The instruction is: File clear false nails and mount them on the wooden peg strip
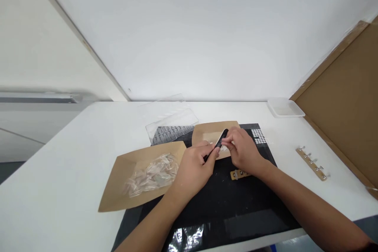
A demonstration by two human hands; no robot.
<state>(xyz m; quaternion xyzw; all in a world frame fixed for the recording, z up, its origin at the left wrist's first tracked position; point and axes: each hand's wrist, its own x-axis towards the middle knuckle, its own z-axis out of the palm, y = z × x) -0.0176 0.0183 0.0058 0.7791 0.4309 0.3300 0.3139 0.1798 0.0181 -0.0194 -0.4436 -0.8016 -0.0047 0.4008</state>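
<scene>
Over the black work mat (pixel 224 208), your left hand (pixel 193 169) and right hand (pixel 242 151) meet, clamped on a slim black tool (pixel 221 143)

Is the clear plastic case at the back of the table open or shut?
Open, it seems: the clear plastic case has its transparent lid lying flat behind it, leaving the dark contents uncovered.

No readable text, labels or numbers

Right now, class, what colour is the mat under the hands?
The mat is black, best seen in the head view.
</scene>
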